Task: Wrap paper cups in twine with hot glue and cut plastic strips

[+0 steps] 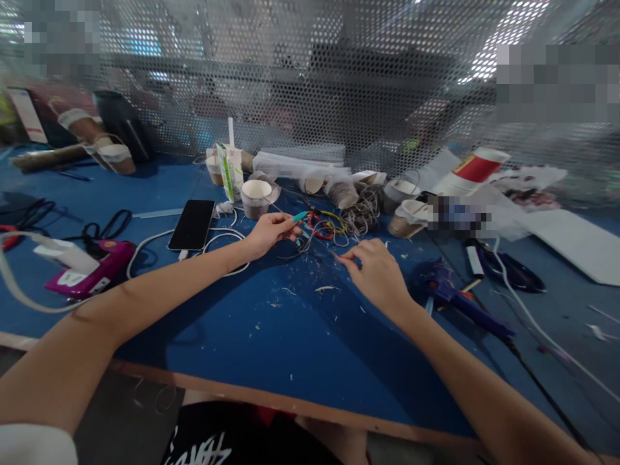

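My left hand [271, 234] is closed, thumb and fingers pinching a small teal piece [299, 217] whose kind I cannot make out. Just right of it lie red and yellow loops [334, 225], perhaps tool handles or wire, with thin grey cord around them. My right hand [378, 274] hovers low over the blue table, its thumb and forefinger pressed together. At its fingertips shows something thin and pale, too small to name. Behind the right hand sits a tangled heap of grey-brown cord [362, 210]. Scraps and bits of thread [325, 288] are scattered between the hands and nearer to me.
A phone [192, 225] with a white cable and a magenta glue gun [97, 268] lie left. At right are a blue glue gun [450, 290], its cord and a white board [576, 242]. Paper cups [256, 197] and a drink carton [230, 171] stand before a perforated metal screen [300, 84].
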`<state>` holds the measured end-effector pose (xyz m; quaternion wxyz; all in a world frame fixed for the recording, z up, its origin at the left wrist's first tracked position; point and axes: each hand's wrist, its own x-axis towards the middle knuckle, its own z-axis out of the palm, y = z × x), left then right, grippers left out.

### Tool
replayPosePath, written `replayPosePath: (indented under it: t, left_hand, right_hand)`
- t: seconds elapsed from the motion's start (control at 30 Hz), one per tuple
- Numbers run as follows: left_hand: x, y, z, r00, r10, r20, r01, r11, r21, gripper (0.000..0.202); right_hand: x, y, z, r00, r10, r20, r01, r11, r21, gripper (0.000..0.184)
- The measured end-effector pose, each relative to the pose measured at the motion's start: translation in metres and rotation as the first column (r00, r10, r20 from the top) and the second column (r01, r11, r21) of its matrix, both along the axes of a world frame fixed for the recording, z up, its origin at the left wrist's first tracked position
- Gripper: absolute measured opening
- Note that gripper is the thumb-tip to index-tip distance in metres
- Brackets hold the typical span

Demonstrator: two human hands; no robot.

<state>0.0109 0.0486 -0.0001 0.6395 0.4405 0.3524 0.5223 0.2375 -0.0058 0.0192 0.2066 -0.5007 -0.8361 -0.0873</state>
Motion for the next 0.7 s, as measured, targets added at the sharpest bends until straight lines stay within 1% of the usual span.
replayPosePath:
  t: [0.13,0.23,0.3,0.4,0.5,0.57,0.7]
  left_hand:
    - [-0.0005,0.0011,-0.0015,1.000,0.005,-0.010,-0.005,1.000,0.000,0.012]
    - [-0.0011,0.0019,-0.0017,1.000,0.000,-0.012,0.000,1.000,-0.005,0.013]
    - [-0.0015,0.0020,-0.0013,1.000,0.002,0.001,-0.002,1.000,-0.015,0.016]
    - [-0.0021,0.0015,-0.0010,0.999,0.004,0.035,-0.003,1.000,-0.017,0.016]
    - [-0.0027,0.0012,-0.0018,0.999,-0.011,0.040,0.011,1.000,-0.009,0.014]
    - [-0.0029,0.0014,-0.0027,0.999,-0.021,0.030,0.021,1.000,-0.002,0.012]
    - [-0.0025,0.0019,-0.0041,1.000,-0.023,0.009,0.023,1.000,0.007,0.011]
  right_hand:
    - [-0.0007,-0.0008,0.0007,0.999,-0.031,-0.018,0.032,0.998,0.051,0.029]
    - [-0.0020,-0.0017,0.0027,0.999,-0.036,-0.027,0.038,0.998,0.059,0.029]
    - [-0.0029,-0.0023,0.0041,0.999,-0.032,-0.033,0.034,0.998,0.045,0.026]
    - [-0.0034,-0.0028,0.0051,0.999,-0.017,-0.031,0.016,0.999,-0.028,0.018]
    - [-0.0026,-0.0033,0.0053,1.000,-0.015,-0.016,0.013,0.994,-0.111,0.020]
    - [-0.0018,-0.0038,0.0057,0.999,-0.032,-0.016,0.030,0.993,-0.114,0.023]
    - [-0.0011,-0.0045,0.0062,0.996,-0.081,-0.042,0.079,0.995,-0.059,0.028]
